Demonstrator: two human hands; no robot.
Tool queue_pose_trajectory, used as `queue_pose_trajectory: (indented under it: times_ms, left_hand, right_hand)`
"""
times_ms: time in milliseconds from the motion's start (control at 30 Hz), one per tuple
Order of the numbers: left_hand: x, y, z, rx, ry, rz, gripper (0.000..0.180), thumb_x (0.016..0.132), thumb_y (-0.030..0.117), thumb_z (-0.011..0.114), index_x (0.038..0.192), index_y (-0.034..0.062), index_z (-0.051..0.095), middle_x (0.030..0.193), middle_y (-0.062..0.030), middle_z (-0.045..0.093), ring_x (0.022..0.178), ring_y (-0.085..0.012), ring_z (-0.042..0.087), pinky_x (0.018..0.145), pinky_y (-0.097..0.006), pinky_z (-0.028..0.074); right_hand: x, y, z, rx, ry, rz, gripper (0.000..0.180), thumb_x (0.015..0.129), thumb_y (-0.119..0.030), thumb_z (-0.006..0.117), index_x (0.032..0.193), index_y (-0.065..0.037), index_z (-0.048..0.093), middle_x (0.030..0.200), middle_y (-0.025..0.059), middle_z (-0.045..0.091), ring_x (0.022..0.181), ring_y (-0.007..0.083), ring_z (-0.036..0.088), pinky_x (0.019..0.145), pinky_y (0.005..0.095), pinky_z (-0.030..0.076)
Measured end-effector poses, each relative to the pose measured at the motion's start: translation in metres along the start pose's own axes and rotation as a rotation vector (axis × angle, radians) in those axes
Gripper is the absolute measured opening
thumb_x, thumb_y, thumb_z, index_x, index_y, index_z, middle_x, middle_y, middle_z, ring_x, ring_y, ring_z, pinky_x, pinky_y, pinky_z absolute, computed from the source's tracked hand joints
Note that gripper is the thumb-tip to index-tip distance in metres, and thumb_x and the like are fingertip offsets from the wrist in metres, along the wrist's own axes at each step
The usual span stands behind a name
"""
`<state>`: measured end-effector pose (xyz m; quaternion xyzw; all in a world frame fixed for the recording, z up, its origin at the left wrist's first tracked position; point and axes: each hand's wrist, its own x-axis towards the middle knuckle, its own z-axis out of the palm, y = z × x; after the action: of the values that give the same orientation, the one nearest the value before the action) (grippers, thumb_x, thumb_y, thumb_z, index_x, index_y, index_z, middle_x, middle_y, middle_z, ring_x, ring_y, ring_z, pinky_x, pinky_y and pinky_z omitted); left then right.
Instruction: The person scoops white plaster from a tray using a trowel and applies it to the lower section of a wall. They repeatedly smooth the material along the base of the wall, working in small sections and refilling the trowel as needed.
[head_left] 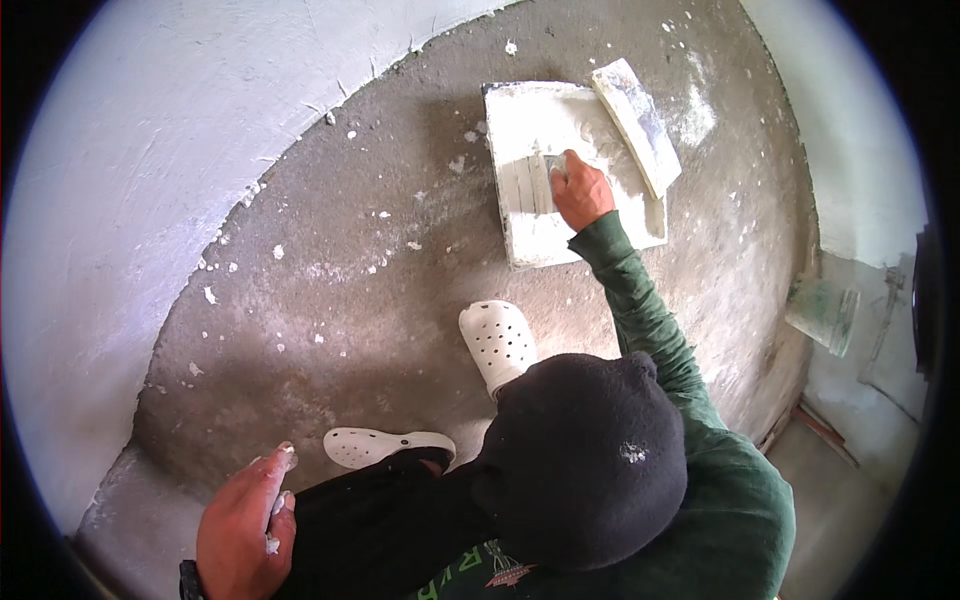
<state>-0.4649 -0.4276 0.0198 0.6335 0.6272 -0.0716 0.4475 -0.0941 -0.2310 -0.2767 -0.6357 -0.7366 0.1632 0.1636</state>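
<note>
I see the right hand (583, 196) gripping a scraper (541, 186) in the tray (545, 257), long edge just left of the fingers, running near-to-far, the left hand (245, 530) well apart, holding nothing

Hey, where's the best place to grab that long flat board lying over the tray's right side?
Probably the outer long edge, coming from the right: the board lies slanted and seems to jut past the tray there, away from the right hand.
</note>
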Motion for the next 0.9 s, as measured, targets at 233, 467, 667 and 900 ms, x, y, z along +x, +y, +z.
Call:
queue_pose_trajectory:
  times_ms: [233,467,667,900]
  left_hand:
    - [-0.007,-0.006,0.004,-0.022,0.030,0.048,0.040,0.078,-0.006,0.053,0.118,-0.0052,0.053,0.106,-0.0210,0.062,0.098,-0.0375,0.060,0.085,-0.038,0.049]
    - [-0.022,-0.013,0.011,-0.054,0.038,0.046,0.041,0.076,-0.005,0.055,0.117,-0.0046,0.053,0.108,-0.0200,0.062,0.102,-0.0367,0.059,0.089,-0.040,0.046]
    - [-0.037,-0.013,0.013,-0.058,0.118,0.053,0.043,0.076,0.001,0.060,0.118,-0.0035,0.053,0.111,-0.0181,0.061,0.104,-0.0344,0.058,0.091,-0.040,0.046]
    - [-0.050,-0.025,0.024,-0.063,0.150,0.117,0.052,0.076,0.009,0.065,0.125,-0.0006,0.049,0.111,-0.0167,0.059,0.107,-0.0308,0.057,0.096,-0.040,0.043]
  right_hand:
    - [-0.015,-0.020,-0.002,-0.017,-0.104,-0.001,0.015,0.082,-0.012,0.053,0.081,0.001,0.048,0.071,0.0262,0.058,0.070,0.0446,0.057,0.063,0.0502,0.045]
    - [-0.005,0.038,-0.012,0.316,-0.197,0.244,0.028,0.082,-0.020,0.061,0.093,0.006,0.059,0.075,0.0187,0.064,0.067,0.0242,0.059,0.064,0.0363,0.047]
    - [0.054,-0.053,-0.055,1.168,-0.469,0.446,0.023,0.092,-0.009,0.054,0.111,0.004,0.057,0.096,0.0071,0.065,0.081,0.0149,0.064,0.070,0.0272,0.055]
    - [0.125,-0.213,-0.003,0.797,-1.258,0.083,0.040,0.089,-0.016,0.058,0.124,0.001,0.048,0.098,0.0088,0.062,0.076,0.0143,0.059,0.063,0.0256,0.051]
